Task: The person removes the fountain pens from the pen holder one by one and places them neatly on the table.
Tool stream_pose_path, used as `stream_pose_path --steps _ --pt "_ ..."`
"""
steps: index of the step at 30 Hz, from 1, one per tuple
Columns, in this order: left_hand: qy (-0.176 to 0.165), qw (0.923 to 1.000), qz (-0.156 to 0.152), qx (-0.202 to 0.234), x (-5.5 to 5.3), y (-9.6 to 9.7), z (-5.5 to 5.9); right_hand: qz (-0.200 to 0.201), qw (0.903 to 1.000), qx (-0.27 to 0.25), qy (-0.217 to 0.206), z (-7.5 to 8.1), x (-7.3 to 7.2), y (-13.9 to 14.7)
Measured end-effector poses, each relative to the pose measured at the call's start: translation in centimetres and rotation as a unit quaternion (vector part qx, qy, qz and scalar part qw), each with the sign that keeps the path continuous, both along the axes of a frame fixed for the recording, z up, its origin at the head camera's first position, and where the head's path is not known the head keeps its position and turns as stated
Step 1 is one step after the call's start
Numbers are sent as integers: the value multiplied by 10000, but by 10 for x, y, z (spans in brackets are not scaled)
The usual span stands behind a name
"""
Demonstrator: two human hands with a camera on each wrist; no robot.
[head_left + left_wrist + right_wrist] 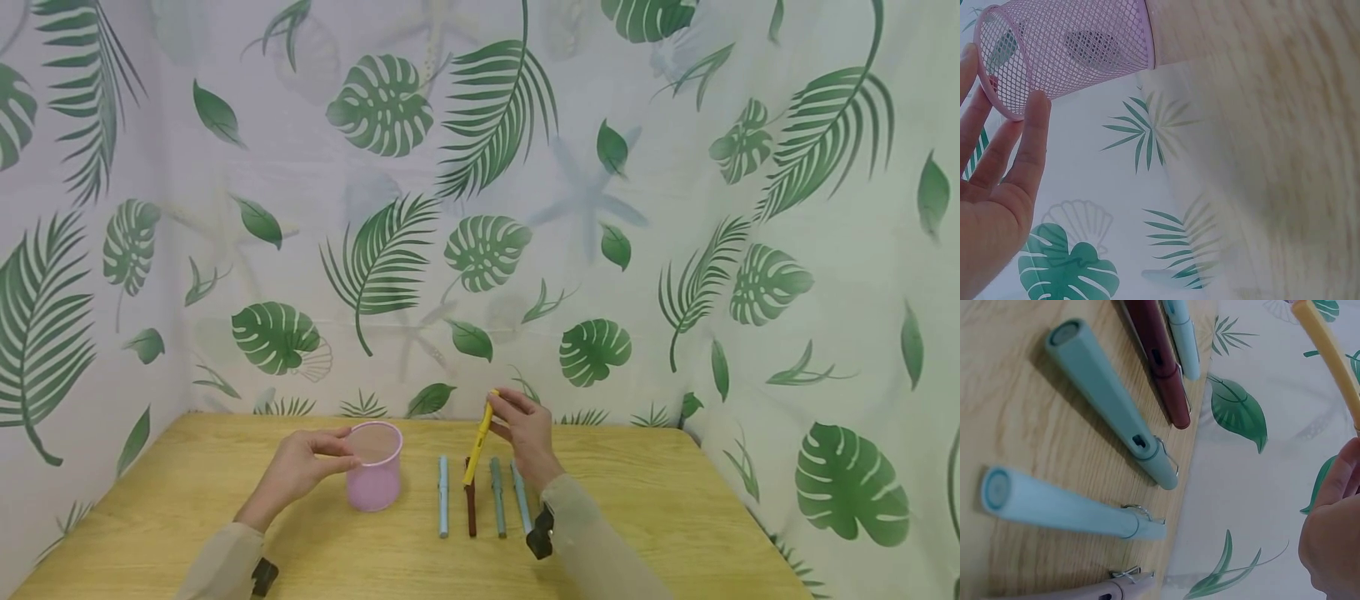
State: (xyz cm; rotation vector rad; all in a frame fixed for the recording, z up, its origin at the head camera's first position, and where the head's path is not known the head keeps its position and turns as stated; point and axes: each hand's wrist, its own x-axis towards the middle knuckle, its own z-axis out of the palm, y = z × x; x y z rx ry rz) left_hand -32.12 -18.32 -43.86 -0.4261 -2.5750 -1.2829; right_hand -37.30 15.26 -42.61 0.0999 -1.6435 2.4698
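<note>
A pink mesh pen holder (373, 487) stands upright on the table. My left hand (303, 467) holds it at the rim, with thumb and fingers bent about the edge in the left wrist view. My right hand (527, 433) pinches a yellow pen (480, 440) near its upper end. That pen hangs tilted above a row of lying pens, its lower end in front of a dark red pen (471, 508). Beside this lie a light blue pen (443, 497), a grey-green pen (498, 497) and another light blue pen (521, 498), partly covered by the right hand.
A pale mauve pen (1085, 592) shows at the bottom of the right wrist view. The wooden table (322, 554) ends at a wall covering (420, 367) printed with green leaves, which also runs along both sides.
</note>
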Motion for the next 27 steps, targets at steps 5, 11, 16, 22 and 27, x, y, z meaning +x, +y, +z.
stream_pose_path --steps 5,11,16,22,27 --pt "-25 10000 -46 22 -3 0 -3 -87 9999 68 -83 -3 -2 6" --pt "8 10000 -51 -5 -4 -1 -4 -196 9992 298 -188 -7 -5 13" --pt "63 10000 -59 -50 -5 -2 -4 -174 9983 502 -239 -8 -5 19" --pt "80 9999 -57 -83 -5 -3 -5 -189 9960 768 -415 -9 -5 25" --pt "79 9999 -54 -122 -6 -3 -5 -212 9933 990 -563 -7 -3 31"
